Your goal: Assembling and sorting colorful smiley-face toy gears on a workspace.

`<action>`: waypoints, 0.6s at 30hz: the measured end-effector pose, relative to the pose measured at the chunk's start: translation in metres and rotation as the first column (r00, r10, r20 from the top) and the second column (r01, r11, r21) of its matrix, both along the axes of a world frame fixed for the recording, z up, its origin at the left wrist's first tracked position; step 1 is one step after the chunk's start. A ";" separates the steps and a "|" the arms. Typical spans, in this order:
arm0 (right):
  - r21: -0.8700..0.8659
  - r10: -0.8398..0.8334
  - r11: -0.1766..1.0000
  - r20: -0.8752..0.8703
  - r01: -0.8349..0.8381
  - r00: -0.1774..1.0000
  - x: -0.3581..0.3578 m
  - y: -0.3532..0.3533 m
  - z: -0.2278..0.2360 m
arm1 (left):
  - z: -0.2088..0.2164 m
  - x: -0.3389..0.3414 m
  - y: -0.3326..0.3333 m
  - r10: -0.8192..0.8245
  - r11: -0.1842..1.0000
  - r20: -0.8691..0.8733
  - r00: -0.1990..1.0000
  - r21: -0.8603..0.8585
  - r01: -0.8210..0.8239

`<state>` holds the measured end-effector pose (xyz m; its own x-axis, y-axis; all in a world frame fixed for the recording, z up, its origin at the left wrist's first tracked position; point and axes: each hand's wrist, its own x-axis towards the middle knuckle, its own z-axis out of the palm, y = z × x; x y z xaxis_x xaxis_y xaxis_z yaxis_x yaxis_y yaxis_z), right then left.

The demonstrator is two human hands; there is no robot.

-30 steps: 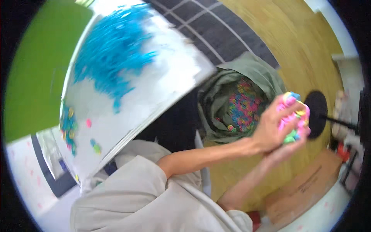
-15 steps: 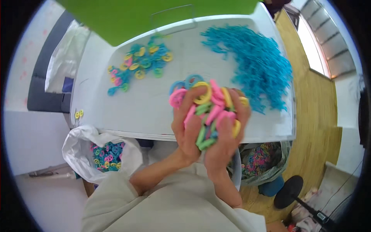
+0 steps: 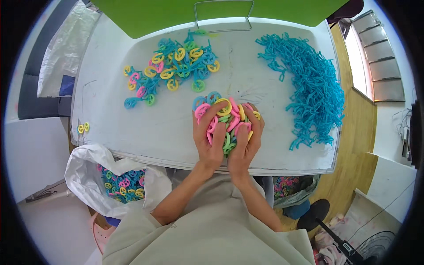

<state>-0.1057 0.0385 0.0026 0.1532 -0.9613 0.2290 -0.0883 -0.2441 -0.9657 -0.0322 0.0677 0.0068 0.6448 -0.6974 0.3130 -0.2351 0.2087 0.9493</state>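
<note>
Your white tabletop [image 3: 172, 119] ends at a near edge curving below the frame's centre, and a green panel [image 3: 282, 9] bounds it along the top. White surface lies between the multicoloured pile [image 3: 167, 73] at upper left and the blue pile [image 3: 316, 90] at upper right; both sit apart from your fingers. Beyond the near edge, a white sack [image 3: 152, 187] stands at lower left.

At the centre, your left hand [image 3: 207, 145] and right hand [image 3: 247, 148] are closed together around a handful of rings [image 3: 233, 119] in pink, yellow, green and blue. Your fingers curl along its outer sides, thumbs upright side by side over it. Your forearms converge from below, wrists near each other above the near edge.
</note>
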 end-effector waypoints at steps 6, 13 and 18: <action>-0.068 -0.042 0.997 -0.029 0.040 0.999 -0.005 -0.011 -0.005 | -0.006 -0.006 -0.006 0.047 0.999 0.015 0.999 0.024 -0.047; -0.171 -0.054 0.985 -0.097 0.037 0.994 -0.015 -0.027 -0.009 | -0.010 -0.002 -0.007 0.016 0.983 0.134 0.991 0.180 -0.040; -0.141 -0.133 0.982 -0.060 0.124 0.989 -0.015 -0.035 -0.017 | -0.005 -0.001 -0.015 -0.041 0.984 0.314 0.949 0.177 -0.017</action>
